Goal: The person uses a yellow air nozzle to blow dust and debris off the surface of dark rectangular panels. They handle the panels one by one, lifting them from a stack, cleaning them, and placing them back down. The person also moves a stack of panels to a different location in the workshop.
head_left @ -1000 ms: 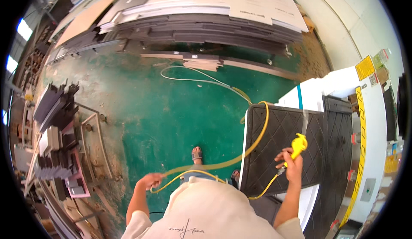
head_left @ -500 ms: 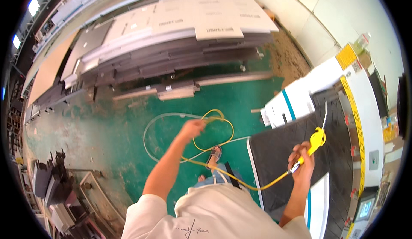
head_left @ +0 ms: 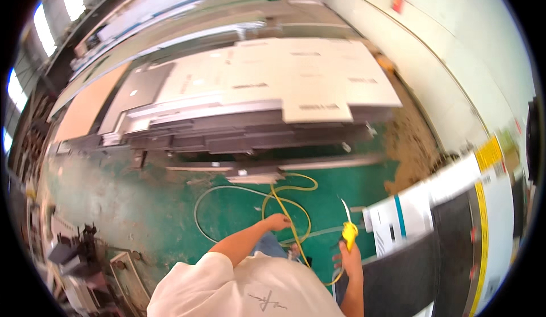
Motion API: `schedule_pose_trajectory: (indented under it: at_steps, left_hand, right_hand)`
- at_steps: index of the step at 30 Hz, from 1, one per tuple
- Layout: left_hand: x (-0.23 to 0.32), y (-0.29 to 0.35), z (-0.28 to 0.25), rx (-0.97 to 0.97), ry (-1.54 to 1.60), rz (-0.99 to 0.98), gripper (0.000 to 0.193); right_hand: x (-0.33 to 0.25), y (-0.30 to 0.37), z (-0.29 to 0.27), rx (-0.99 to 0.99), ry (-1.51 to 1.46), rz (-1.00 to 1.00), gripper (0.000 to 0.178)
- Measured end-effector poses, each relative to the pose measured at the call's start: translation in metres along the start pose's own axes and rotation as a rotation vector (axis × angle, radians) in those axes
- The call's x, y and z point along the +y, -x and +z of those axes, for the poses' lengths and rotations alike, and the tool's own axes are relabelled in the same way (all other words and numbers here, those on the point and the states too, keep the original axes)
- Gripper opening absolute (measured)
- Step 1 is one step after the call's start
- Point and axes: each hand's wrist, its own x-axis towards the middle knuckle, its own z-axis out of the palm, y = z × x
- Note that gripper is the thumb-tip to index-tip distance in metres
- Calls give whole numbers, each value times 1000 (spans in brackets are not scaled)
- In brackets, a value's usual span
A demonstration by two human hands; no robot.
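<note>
My right hand [head_left: 351, 257] is closed around a yellow air blow gun [head_left: 350, 234] with a thin, pale curved nozzle pointing up and away. A yellow air hose [head_left: 282, 204] comes from the gun's lower end, bends under it and runs up past my left hand. My left hand [head_left: 277, 222] is beside this hose, its fingertips at or against it; blur hides whether they grip it. Beyond my hands, more yellow hose lies in loops on the green floor, alongside a loop of pale clear hose [head_left: 197, 210].
Ahead is a wide stack of panels [head_left: 318, 81] with cardboard on top. At right stand a dark-topped work surface [head_left: 398, 274], a white carton [head_left: 412, 220] and a yellow-edged machine [head_left: 480, 249]. A metal frame [head_left: 128, 271] and dark parts sit lower left. A fire extinguisher [head_left: 397, 0] hangs on the wall.
The view has tilted up and shifted. My right hand has brought the blow gun left, off the dark surface. My left hand is now nearer the gun, and the hose hangs differently beside it.
</note>
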Motion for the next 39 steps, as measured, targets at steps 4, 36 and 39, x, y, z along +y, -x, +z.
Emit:
schedule_pose_trajectory:
  at_steps: [4,36,39]
  left_hand:
    - [-95,-11,-57,167,-127,-59,29]
    - [-357,93,-388,556,857,-536,27]
    - [-432,151,-471,721,1141,-462,13]
  right_hand:
    - [1,-37,12,-203,-468,167,43]
    - [-233,-247,320,-658,-484,-26,56]
    - [-239,-250,357,-794,-232,-59,58]
